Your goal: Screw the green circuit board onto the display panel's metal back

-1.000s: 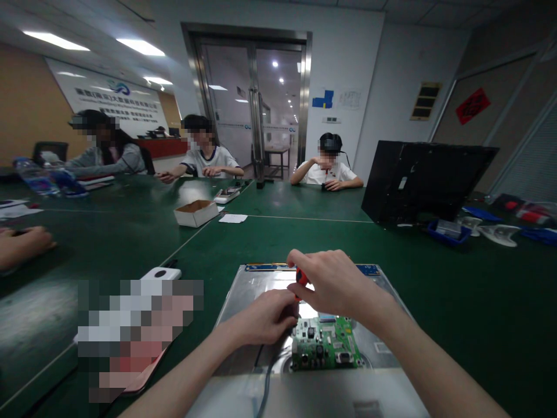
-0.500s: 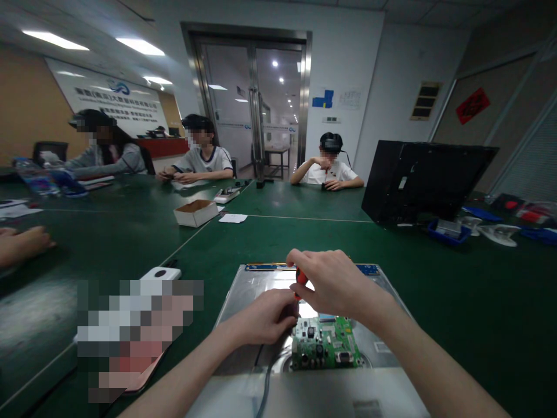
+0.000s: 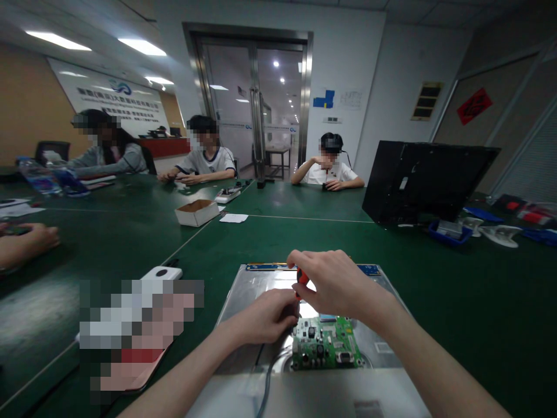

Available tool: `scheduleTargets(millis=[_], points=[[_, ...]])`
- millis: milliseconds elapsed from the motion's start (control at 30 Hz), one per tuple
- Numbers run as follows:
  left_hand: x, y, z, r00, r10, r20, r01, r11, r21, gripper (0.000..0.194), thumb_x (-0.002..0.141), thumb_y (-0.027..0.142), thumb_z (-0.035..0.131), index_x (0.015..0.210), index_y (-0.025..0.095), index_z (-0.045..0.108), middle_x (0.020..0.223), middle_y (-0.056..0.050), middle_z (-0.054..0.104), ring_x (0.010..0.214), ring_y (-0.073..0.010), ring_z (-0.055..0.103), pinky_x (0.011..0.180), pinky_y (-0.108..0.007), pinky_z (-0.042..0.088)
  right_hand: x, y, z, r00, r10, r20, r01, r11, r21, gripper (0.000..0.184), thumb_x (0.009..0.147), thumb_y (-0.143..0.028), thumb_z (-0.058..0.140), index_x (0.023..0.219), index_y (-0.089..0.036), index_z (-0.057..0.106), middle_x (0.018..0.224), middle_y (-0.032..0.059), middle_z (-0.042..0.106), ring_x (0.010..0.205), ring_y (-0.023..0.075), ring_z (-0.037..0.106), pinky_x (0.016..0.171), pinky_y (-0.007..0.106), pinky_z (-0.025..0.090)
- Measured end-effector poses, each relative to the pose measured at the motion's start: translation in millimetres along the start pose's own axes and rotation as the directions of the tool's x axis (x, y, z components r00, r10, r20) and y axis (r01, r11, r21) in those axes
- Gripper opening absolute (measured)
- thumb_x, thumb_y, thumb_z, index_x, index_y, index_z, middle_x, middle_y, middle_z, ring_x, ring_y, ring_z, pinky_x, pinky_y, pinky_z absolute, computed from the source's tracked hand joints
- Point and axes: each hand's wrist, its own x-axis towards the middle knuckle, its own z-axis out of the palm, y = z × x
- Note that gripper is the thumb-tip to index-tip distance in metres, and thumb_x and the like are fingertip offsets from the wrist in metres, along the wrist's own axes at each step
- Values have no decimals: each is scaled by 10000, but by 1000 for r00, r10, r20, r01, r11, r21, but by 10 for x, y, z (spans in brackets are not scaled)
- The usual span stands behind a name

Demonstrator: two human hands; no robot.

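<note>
My right hand (image 3: 342, 284) grips the red and black handle of a screwdriver (image 3: 301, 276), held upright over the metal back of a display panel (image 3: 237, 302). Close below it, my left hand (image 3: 272, 313) has its fingers curled together at the screwdriver's lower end. What those fingertips hold, if anything, is hidden, and so is the screwdriver's tip. A green circuit board (image 3: 326, 345) lies on the panel, just right of and below my left fingers. From under my left hand a grey cable (image 3: 266, 383) runs toward me.
Left of the panel lie a white device (image 3: 167, 273) and a pink object (image 3: 148, 371), partly blurred out. Further off are a white box (image 3: 197, 213), a black monitor casing (image 3: 424, 180) and a blue tray (image 3: 450, 232). Several people sit around the green table; a co-worker's hand (image 3: 35, 241) shows at left.
My hands, the screwdriver and the board keep almost the same positions. At the far left, the co-worker's hand has shifted slightly, and a small dark thing now shows in it.
</note>
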Motion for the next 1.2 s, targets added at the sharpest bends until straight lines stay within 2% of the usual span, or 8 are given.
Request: scheduleTargets(millis=[300,800,1033,1200], points=[[-6,2,16,1000,6,-26,-5,1000,14,106,805,119,528,889,175,557,858,-39,644,744,-199,570,658,-292,426,1,-9,-13,1000,1,6,-1,1000,2,183,844,-203,585,1020,-207,533,883,6,711,681,157,623,516,284,196],[-5,39,-7,999,24,-26,-23,999,25,86,777,128,526,846,176,544,790,-18,600,681,-175,524,601,-268,383,8,-1,6,1000,8,15,-8,1000,0,171,852,-215,598,1011,-207,535,866,-3,715,675,153,619,512,283,196],[-7,84,-44,1000,-17,-4,17,1000,13,144,736,100,522,852,184,533,749,7,577,652,-160,503,586,-256,368,6,7,10,1000,-8,23,7,1000,26,189,837,-209,594,1016,-214,535,877,0,711,683,150,615,515,275,199],[-6,63,-51,1000,2,0,-2,1000,5,156,752,79,523,870,179,545,783,0,596,668,-161,522,600,-261,375,-4,12,-7,999,-24,35,22,998,57,254,818,-194,587,1067,-210,535,884,12,711,696,155,607,525,271,218]])
